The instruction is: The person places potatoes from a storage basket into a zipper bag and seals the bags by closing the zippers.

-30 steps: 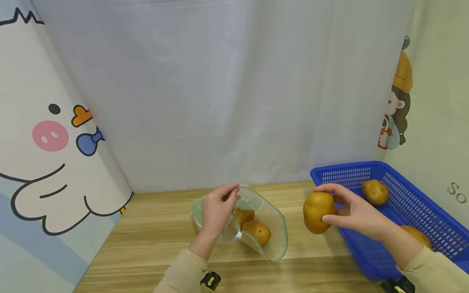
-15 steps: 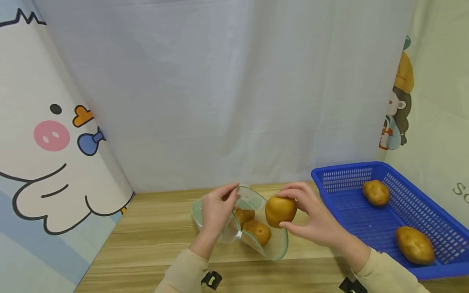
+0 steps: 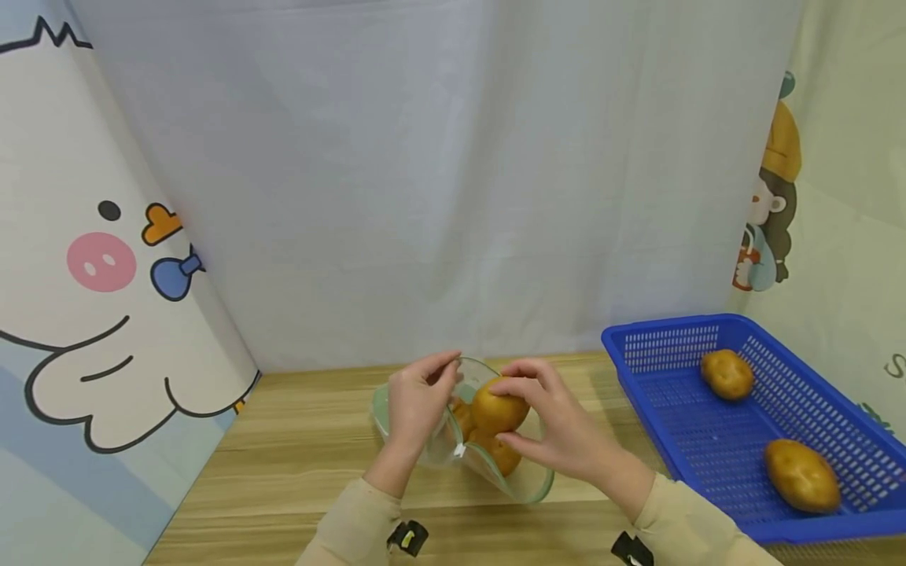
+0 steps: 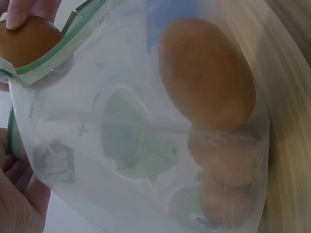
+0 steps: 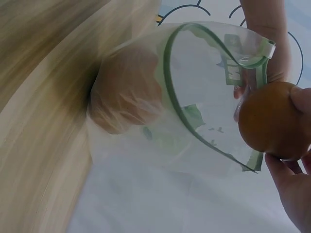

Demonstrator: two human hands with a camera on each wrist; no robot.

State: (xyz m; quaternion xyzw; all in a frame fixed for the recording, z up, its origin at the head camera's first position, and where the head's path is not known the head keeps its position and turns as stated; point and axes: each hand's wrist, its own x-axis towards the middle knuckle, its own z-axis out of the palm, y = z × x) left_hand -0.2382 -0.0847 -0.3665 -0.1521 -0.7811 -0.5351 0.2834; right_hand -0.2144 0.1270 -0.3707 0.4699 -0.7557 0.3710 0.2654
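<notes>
A clear zip bag (image 5: pixel 170 162) with green trim and a white slider lies on the table, its mouth held wide. My left hand (image 3: pixel 416 405) pinches the top of the bag's rim. Between thumb and fingers, my right hand (image 3: pixel 562 428) holds a brown potato (image 3: pixel 498 407) right at the bag's mouth. In the right wrist view that potato (image 5: pixel 272 121) is level with the green rim. More potatoes (image 4: pixel 206 73) show through the bag's cloudy wall in the left wrist view, gathered at its bottom. The held potato partly covers them in the head view.
To the right stands a blue perforated basket (image 3: pixel 668 322) with two potatoes, one near its back (image 3: pixel 727 374) and one near its front (image 3: pixel 801 475). A wood-grain table (image 3: pixel 283 456) carries everything. A pale curtain (image 3: pixel 425 196) hangs behind, with a cartoon-printed cloth (image 3: pixel 78 338) at the left.
My right hand has carried its potato leftward from beside the basket to the bag's mouth. The left hand has kept its pinch on the rim, nearly still.
</notes>
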